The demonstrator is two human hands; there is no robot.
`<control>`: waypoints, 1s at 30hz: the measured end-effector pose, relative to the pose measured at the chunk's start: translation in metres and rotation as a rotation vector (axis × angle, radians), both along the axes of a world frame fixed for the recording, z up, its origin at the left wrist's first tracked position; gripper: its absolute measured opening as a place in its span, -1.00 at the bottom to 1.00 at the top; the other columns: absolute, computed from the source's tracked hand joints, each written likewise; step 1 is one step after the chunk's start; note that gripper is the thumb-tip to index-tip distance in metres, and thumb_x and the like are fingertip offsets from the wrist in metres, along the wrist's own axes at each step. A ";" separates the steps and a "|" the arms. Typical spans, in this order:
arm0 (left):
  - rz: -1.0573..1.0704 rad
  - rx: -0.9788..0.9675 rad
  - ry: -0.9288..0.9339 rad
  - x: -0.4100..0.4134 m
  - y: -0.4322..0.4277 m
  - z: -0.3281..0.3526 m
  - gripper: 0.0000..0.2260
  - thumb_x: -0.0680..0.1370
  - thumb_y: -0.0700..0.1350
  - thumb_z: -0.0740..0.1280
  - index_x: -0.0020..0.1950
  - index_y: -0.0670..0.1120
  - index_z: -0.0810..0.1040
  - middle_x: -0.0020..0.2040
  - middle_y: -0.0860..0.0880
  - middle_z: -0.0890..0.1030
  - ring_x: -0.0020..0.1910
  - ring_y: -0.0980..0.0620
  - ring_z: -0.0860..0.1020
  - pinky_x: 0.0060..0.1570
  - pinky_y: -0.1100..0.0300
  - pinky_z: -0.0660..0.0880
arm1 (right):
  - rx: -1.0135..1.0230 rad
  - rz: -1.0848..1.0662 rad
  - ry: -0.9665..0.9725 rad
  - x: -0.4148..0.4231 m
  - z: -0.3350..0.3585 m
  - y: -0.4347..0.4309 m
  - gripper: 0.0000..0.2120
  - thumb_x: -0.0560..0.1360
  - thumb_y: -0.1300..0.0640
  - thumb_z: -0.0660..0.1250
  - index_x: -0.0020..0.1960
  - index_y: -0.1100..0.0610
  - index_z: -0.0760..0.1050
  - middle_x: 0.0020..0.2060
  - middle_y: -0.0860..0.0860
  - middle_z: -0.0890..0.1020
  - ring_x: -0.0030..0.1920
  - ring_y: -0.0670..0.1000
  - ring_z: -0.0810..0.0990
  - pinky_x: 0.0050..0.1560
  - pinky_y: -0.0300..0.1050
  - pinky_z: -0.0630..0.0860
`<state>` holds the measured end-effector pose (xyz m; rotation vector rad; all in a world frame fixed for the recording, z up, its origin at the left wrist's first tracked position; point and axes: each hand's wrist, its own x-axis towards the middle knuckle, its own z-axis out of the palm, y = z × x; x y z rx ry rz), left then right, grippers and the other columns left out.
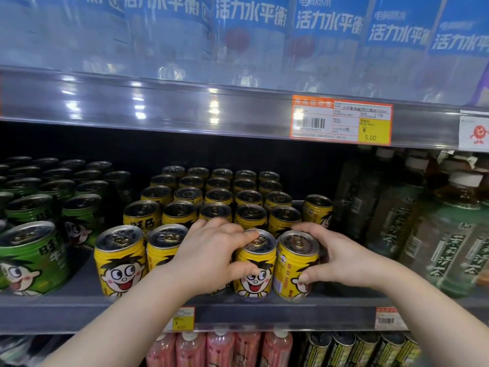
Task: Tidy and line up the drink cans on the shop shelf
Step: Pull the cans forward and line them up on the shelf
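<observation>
On the shelf (79, 299), left fingers (244, 235) curled round a yellow 旺仔 can (255, 271) (cartoon face), right fingers (308, 277) gripping its neighbour (293, 260).

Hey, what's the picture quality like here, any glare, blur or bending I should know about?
Head view: bright glare spots the upper price rail; the water bottles top left are blurred; the tea bottles at right look soft; the shelf edge bows from the wide lens; the back cans sit in shadow; the front cans are sharp.

A shop: stocked shelf (238, 312), price tag (341, 120), rows of cans (120, 260).
</observation>
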<state>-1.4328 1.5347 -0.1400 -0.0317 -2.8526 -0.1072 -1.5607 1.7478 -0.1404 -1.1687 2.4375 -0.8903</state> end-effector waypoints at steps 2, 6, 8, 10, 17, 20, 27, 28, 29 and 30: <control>-0.003 0.001 0.012 0.000 0.000 -0.001 -0.41 0.46 0.30 0.18 0.45 0.22 0.13 0.40 0.19 0.31 0.38 0.11 0.18 0.31 0.11 0.08 | 0.012 0.001 0.027 -0.001 0.000 0.000 -0.23 0.25 -0.02 0.56 0.30 -0.29 0.19 0.28 -0.16 0.43 0.31 -0.11 0.40 0.35 -0.04 0.38; 0.008 0.006 0.022 0.001 0.001 -0.001 -0.41 0.46 0.33 0.15 0.45 0.21 0.14 0.44 0.18 0.22 0.40 0.10 0.16 0.33 0.11 0.07 | 0.006 -0.043 0.073 -0.002 0.000 -0.002 -0.20 0.18 -0.08 0.58 0.31 -0.22 0.24 0.26 -0.10 0.46 0.26 -0.09 0.44 0.29 -0.04 0.44; 0.010 0.006 0.019 0.001 0.002 -0.001 -0.41 0.46 0.31 0.17 0.45 0.21 0.14 0.44 0.20 0.22 0.40 0.11 0.15 0.33 0.10 0.06 | 0.007 -0.043 0.061 -0.002 0.001 -0.002 -0.21 0.13 -0.13 0.59 0.24 -0.24 0.25 0.20 -0.09 0.48 0.20 -0.09 0.48 0.24 -0.04 0.48; -0.002 0.023 0.008 0.002 0.002 0.000 -0.41 0.45 0.30 0.18 0.45 0.20 0.15 0.44 0.20 0.22 0.40 0.11 0.15 0.34 0.09 0.05 | 0.030 -0.016 0.058 -0.002 0.000 -0.003 -0.21 0.16 -0.13 0.57 0.25 -0.28 0.20 0.24 -0.12 0.43 0.24 -0.09 0.44 0.28 -0.04 0.46; -0.035 0.103 -0.022 0.005 0.000 0.004 -0.48 0.47 0.24 0.24 0.41 0.21 0.25 0.41 0.21 0.26 0.39 0.14 0.17 0.41 0.06 0.06 | 0.045 0.046 0.071 -0.002 0.015 -0.005 -0.41 0.29 -0.24 0.44 0.24 -0.25 0.29 0.21 -0.19 0.42 0.21 -0.15 0.44 0.18 -0.24 0.43; -0.027 0.104 -0.021 0.004 0.000 0.004 -0.49 0.47 0.24 0.24 0.39 0.20 0.28 0.40 0.22 0.27 0.39 0.15 0.18 0.38 0.10 0.06 | -0.223 -0.242 0.209 -0.038 0.018 -0.007 -0.84 0.43 0.00 0.40 0.00 -0.05 0.53 0.03 0.03 0.57 0.02 0.04 0.57 -0.04 -0.25 0.47; -0.013 0.102 -0.042 0.004 0.000 0.005 -0.50 0.46 0.24 0.24 0.38 0.20 0.28 0.39 0.23 0.28 0.39 0.15 0.18 0.38 0.09 0.04 | 0.111 -0.415 0.236 -0.093 0.011 -0.017 -0.30 0.43 0.06 0.41 0.47 0.08 0.17 0.40 0.18 0.29 0.38 0.15 0.32 0.30 -0.16 0.27; -0.011 0.102 -0.046 0.004 0.000 0.005 -0.50 0.46 0.24 0.24 0.39 0.20 0.28 0.40 0.23 0.28 0.39 0.15 0.18 0.39 0.08 0.04 | 0.117 -0.380 0.243 -0.094 0.009 -0.018 -0.34 0.44 0.11 0.41 0.46 0.09 0.21 0.40 0.17 0.30 0.37 0.14 0.34 0.27 -0.18 0.29; -0.010 0.102 -0.052 0.005 0.000 0.006 -0.50 0.46 0.24 0.24 0.39 0.20 0.28 0.40 0.23 0.27 0.39 0.15 0.17 0.40 0.08 0.04 | 0.118 -0.372 0.255 -0.096 0.007 -0.018 -0.38 0.43 0.15 0.42 0.43 0.08 0.27 0.38 0.18 0.32 0.32 0.13 0.39 0.23 -0.19 0.32; -0.009 0.102 -0.058 0.005 0.000 0.005 -0.50 0.46 0.24 0.24 0.39 0.20 0.28 0.40 0.23 0.27 0.39 0.15 0.17 0.40 0.07 0.04 | 0.117 -0.387 0.254 -0.096 0.008 -0.017 -0.41 0.41 0.17 0.42 0.39 0.07 0.32 0.34 0.17 0.34 0.25 0.12 0.44 0.16 -0.19 0.37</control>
